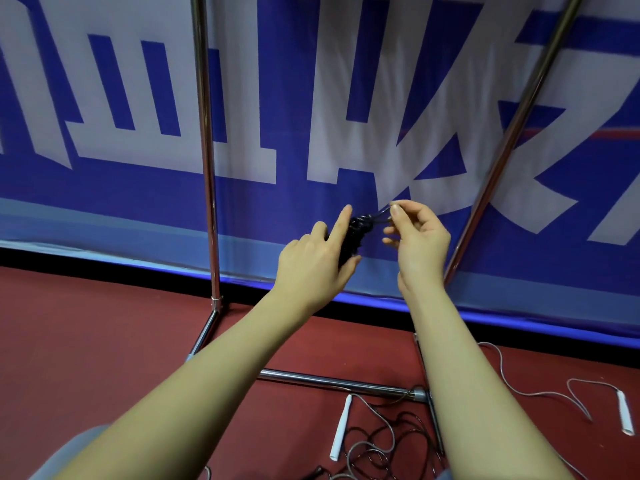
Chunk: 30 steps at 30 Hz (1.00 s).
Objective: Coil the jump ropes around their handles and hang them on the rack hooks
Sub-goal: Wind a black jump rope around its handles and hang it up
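A black jump rope is coiled tightly around its dark handles and held up in front of the banner. My left hand grips the bundle from the left, index finger stretched up along it. My right hand pinches a short loop of the rope's end sticking out at the bundle's top right. On the red floor below lie loose ropes with white handles, one handle near the rack's base bar and another at the far right. The rack's hooks are out of view above.
A chrome rack stands before me: left upright, slanted right upright, floor bar. A blue and white banner hangs behind it. A dark handle and rope tangle lie at the bottom edge.
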Motion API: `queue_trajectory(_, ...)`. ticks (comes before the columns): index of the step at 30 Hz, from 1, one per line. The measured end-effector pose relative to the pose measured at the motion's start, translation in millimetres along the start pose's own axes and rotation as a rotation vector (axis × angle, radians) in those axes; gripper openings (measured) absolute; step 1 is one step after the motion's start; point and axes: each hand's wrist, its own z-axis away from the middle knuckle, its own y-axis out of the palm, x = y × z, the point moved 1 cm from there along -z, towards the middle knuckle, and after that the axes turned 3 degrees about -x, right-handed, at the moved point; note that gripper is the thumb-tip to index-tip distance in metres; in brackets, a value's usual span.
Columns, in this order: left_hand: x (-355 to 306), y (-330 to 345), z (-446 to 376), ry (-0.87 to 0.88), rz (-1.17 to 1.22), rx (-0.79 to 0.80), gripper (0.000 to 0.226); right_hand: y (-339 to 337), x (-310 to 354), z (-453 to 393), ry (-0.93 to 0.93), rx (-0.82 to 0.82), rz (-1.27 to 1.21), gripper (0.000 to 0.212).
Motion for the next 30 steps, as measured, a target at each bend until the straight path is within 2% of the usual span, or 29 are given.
queue_trajectory(4,-3.0,-23.0,-1.4,0.000,0.014,-0.033,0.081,5.3,29.4,15.2,-0.109,0.103,0.041,0.018)
queue_trajectory(16,-14.3,-98.3,-59.3,0.026,0.010,-0.246,0.068,22.4,138.0,26.2,-0.304,0.103,0.097,0.015)
queue_trajectory(20,-23.1,-120.1,-97.0,0.040,0.054,-0.249,0.075,32.2,177.2,5.7,-0.392,0.064,0.136,0.014)
queue_trajectory(23,-26.0,-127.9,-133.2,0.036,0.065,-0.258,0.072,42.6,202.7,-19.0,-0.456,0.053,0.170,0.015)
queue_trajectory(30,-14.4,-127.8,-229.2,0.051,-0.010,-0.334,0.072,81.3,249.5,-97.2,-0.602,0.021,0.238,0.011)
